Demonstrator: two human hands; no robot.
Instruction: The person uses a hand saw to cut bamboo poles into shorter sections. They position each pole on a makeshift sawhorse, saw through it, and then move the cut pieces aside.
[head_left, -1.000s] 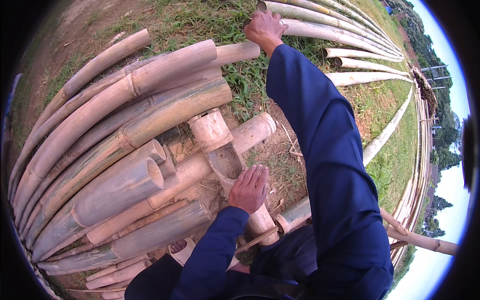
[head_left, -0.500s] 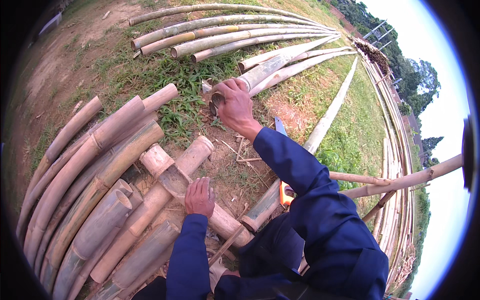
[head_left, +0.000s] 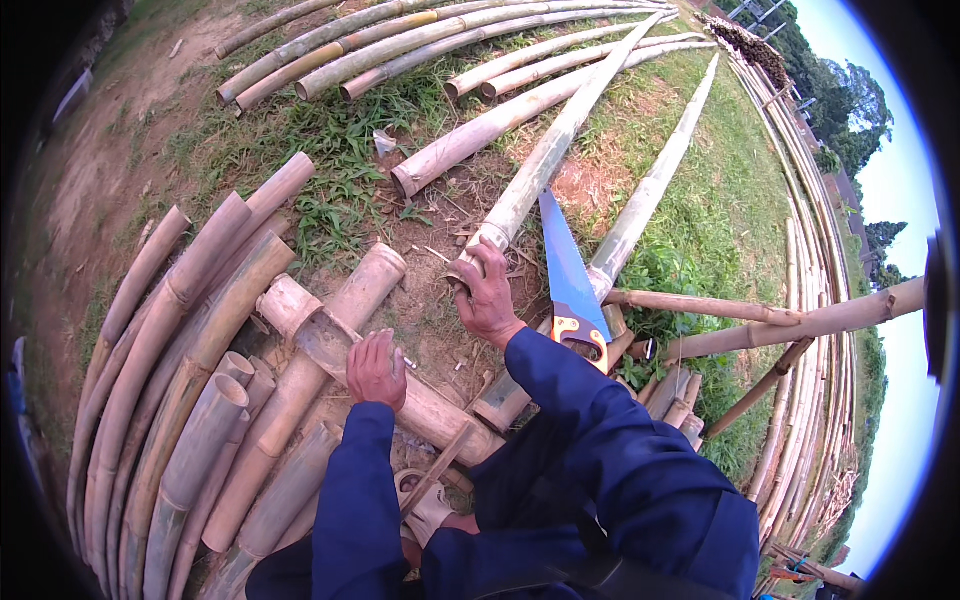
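Note:
My right hand (head_left: pixel 487 295) grips the cut end of a long pale bamboo pole (head_left: pixel 560 140) that runs away toward the upper right. My left hand (head_left: pixel 376 368) rests flat on a short thick bamboo piece (head_left: pixel 340 350) lying across in front of me. A blue-bladed hand saw (head_left: pixel 566 275) with an orange handle lies on the ground just right of my right hand. Both arms wear dark blue sleeves.
A stack of cut bamboo sections (head_left: pixel 190 400) lies at the left. Long poles (head_left: pixel 420 40) lie on the grass ahead. A bamboo rail frame (head_left: pixel 780 320) and bundled thin poles (head_left: pixel 810 200) curve along the right. A light sandal (head_left: pixel 425 505) shows near my knees.
My right hand has pulled back from the far poles toward me, bringing the end of a long pole near. The saw has come into view. My left hand stays on the short piece.

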